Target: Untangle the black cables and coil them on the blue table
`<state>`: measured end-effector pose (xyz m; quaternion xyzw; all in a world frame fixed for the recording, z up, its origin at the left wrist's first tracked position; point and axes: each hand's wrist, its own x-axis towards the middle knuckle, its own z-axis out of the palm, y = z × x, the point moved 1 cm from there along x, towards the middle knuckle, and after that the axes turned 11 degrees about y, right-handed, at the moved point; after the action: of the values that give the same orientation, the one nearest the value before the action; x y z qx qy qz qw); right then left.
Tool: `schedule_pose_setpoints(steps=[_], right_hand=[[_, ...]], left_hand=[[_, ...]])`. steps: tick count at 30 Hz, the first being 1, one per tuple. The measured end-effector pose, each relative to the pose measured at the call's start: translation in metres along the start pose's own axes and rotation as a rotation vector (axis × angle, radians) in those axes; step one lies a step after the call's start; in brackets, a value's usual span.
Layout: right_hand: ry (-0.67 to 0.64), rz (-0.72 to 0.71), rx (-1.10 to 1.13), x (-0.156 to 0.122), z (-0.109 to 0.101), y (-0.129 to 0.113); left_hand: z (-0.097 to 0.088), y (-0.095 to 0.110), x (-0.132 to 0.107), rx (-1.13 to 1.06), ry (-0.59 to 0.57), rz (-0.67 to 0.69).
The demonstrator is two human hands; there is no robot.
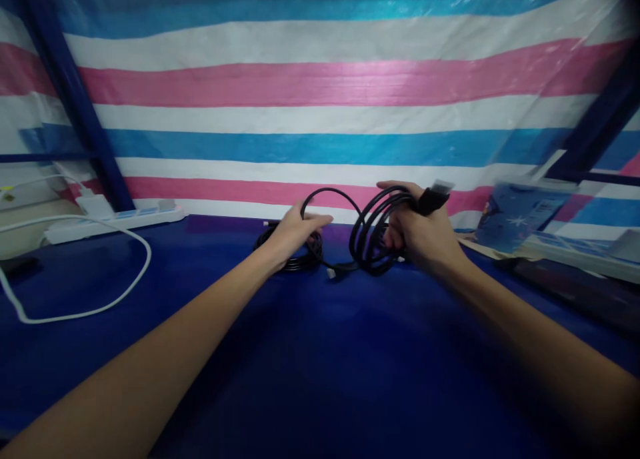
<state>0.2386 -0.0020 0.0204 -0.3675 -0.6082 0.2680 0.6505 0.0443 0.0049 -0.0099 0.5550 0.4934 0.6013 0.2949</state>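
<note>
A person's two bare arms reach forward over a dark blue table (320,352), seen from a camera on their head, with a sheet of pink, white and blue stripes (320,85) hanging behind. At the far left a white power strip (115,220) lies along the table's back edge, and a white cord (125,272) loops loosely across the table in front of it, well apart from the hands. Moving right, the left hand (295,231) lies palm down on a small flat coil of black cable (295,255) resting on the table; its fingers are spread and gently curved over the coil, pressing on it more than gripping it. A single strand of the cable arcs up from under those fingers and runs across to the right hand (423,235), which is closed around a second, upright bundle of loops (373,235), lifted so that only its lower edge meets the table. A black plug (431,199) sticks out above the right fist, and what seems to be another small connector lies on the table between the hands, though blur makes that uncertain. To coil well, the loops should stay even in size, and the strand between the hands should stay slack and untwisted. At the far right a blue packet (525,212) leans near the table edge.
</note>
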Motion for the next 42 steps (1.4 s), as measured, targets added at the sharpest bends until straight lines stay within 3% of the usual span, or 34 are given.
schedule_pose_setpoints(steps=[2,3,7,10,14,21,25,27,29,32,34,39,42], right_hand=[[0.057,0.062,0.047,0.001,-0.001,-0.001],[0.075,0.099,0.048,0.002,-0.001,0.000],[-0.014,0.213,-0.064,0.003,-0.001,0.006],[-0.128,0.059,-0.272,-0.002,0.002,0.009],[-0.139,-0.215,-0.558,-0.009,0.006,0.011],[-0.078,-0.197,-0.772,-0.004,0.004,0.023],[-0.071,-0.166,-0.915,0.001,0.001,0.017],[-0.082,-0.198,-0.855,0.001,0.001,0.010],[-0.188,-0.243,-0.595,-0.002,0.002,0.003],[-0.353,-0.173,-0.201,-0.009,0.007,-0.003],[-0.334,-0.041,-0.085,-0.012,0.010,-0.001],[-0.168,0.366,0.220,-0.008,0.010,0.011],[-0.009,0.435,0.228,0.001,0.003,0.013]], left_hand=[[0.006,0.001,-0.006,-0.136,-0.224,-0.164],[0.009,0.004,-0.010,-0.188,-0.268,-0.187],[0.016,0.025,-0.025,-0.321,-0.284,-0.103],[0.021,0.034,-0.032,-0.232,-0.292,-0.029],[0.026,0.031,-0.041,-0.049,-0.319,0.019],[0.026,0.023,-0.040,0.080,-0.524,0.180],[0.032,0.026,-0.047,-0.269,-0.628,0.000],[0.035,0.032,-0.056,-0.438,-0.729,-0.113],[0.035,0.040,-0.065,-0.518,-0.856,-0.185],[0.032,0.049,-0.070,-0.407,-1.024,-0.180],[0.027,0.053,-0.063,-0.335,-0.964,-0.096],[0.012,0.043,-0.028,-0.395,-0.316,0.063],[0.006,0.027,-0.012,-0.347,-0.054,0.030]])
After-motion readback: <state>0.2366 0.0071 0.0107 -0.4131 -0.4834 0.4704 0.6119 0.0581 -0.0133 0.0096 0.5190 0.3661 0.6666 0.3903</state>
